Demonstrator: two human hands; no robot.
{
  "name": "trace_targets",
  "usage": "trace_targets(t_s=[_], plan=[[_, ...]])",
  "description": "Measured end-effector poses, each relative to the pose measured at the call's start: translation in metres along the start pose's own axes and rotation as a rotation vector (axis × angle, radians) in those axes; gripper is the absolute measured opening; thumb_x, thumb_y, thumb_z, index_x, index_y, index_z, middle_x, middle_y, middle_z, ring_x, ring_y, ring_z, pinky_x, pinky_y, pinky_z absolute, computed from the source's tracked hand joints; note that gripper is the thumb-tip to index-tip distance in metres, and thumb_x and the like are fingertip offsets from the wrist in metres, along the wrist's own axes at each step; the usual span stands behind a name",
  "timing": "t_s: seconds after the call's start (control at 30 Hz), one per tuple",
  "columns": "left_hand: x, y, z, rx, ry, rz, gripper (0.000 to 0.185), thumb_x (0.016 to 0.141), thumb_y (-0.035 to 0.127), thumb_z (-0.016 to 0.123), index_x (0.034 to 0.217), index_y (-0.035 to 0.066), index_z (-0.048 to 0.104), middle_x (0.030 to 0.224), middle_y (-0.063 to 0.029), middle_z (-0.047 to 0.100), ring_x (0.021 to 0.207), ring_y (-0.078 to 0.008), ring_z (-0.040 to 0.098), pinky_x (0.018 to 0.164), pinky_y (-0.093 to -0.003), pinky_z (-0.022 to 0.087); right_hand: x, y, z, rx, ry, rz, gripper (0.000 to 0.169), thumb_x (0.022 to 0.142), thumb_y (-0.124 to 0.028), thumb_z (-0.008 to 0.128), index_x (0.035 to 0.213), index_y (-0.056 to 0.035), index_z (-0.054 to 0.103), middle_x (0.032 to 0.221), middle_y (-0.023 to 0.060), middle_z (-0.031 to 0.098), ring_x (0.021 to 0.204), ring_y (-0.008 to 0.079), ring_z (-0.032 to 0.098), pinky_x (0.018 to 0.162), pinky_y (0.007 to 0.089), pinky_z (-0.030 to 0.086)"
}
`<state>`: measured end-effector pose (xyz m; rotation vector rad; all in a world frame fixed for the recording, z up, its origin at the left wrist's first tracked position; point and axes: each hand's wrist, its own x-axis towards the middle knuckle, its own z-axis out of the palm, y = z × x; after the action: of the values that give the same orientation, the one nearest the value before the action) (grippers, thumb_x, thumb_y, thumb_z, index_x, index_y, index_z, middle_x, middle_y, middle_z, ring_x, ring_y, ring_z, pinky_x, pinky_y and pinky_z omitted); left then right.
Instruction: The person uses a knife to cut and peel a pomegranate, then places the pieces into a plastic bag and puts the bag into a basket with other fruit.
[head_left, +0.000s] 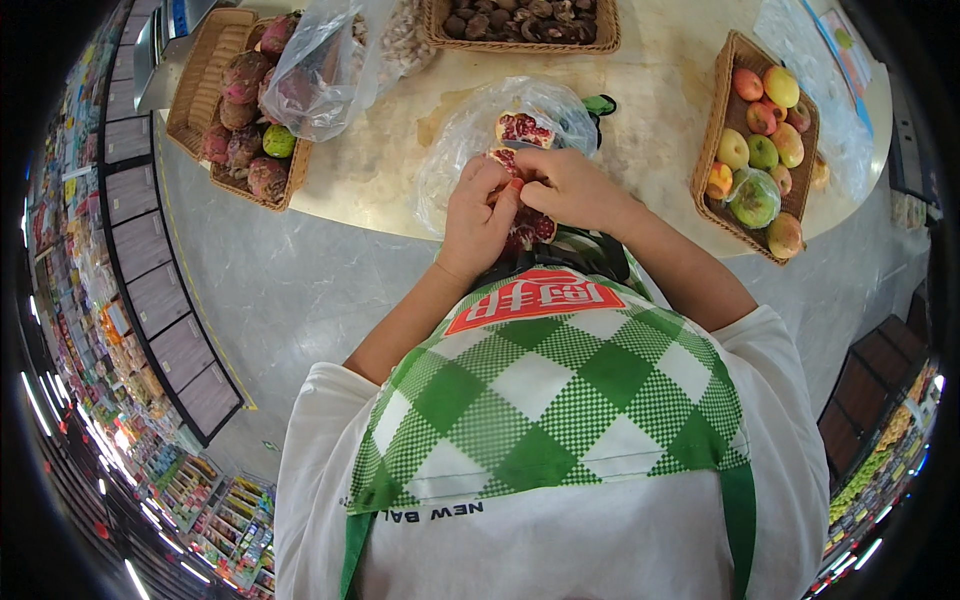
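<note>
My left hand (481, 217) and my right hand (574, 189) meet at the table's near edge, fingers closed around a piece of pomegranate (504, 158) whose red seeds show between them. Just beyond my fingers, an opened pomegranate piece (525, 129) lies on a clear plastic bag (450, 161). Below my hands, close to the apron, more pomegranate with red seeds (536, 227) is partly covered by my left hand. A green and black item (600, 105) lies by the bag's right side; its kind is unclear.
On the pale table (645, 90), a wicker basket (300, 174) of dragon fruit stands left, beside a plastic bag (322, 90). A basket of dark brown produce (525, 46) is at the far side. Another basket (705, 169) holds apples and other fruit at right.
</note>
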<state>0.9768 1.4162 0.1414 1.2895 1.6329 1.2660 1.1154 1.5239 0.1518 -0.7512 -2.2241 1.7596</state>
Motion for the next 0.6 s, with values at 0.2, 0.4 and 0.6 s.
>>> trace_targets(t_s=[0.2, 0.4, 0.6], plan=[[-0.006, -0.011, 0.000, 0.014, -0.036, -0.010, 0.005, 0.090, 0.001, 0.052, 0.094, -0.001, 0.055, 0.092, -0.0081, 0.051, 0.083, -0.0153, 0.053, 0.071, -0.0251, 0.047, 0.003, 0.001, 0.003, -0.019, 0.026, 0.066, 0.022, 0.081, -0.016, 0.053, 0.093, 0.0013, 0.059, 0.079, 0.0182, 0.062, 0.072, 0.0309, 0.060, 0.068, 0.0373, 0.047], [-0.004, -0.007, -0.003, -0.077, 0.065, -0.134, 0.005, 0.090, 0.005, 0.056, 0.091, 0.000, 0.056, 0.090, -0.0086, 0.054, 0.079, -0.0173, 0.055, 0.071, -0.0271, 0.047, 0.003, 0.019, 0.011, 0.114, 0.021, 0.093, 0.026, 0.088, -0.021, 0.051, 0.104, -0.0015, 0.058, 0.092, 0.0191, 0.063, 0.082, 0.0324, 0.062, 0.073, 0.0369, 0.048], [-0.002, -0.022, -0.001, -0.086, 0.140, -0.089, 0.008, 0.093, 0.008, 0.056, 0.092, 0.001, 0.056, 0.088, -0.0049, 0.056, 0.079, -0.0123, 0.053, 0.071, -0.0250, 0.045, 0.005, 0.026, 0.046, 0.147, 0.358, -0.076, 0.026, 0.092, -0.021, 0.047, 0.102, 0.0005, 0.058, 0.090, 0.0223, 0.062, 0.081, 0.0352, 0.062, 0.073, 0.0376, 0.048]])
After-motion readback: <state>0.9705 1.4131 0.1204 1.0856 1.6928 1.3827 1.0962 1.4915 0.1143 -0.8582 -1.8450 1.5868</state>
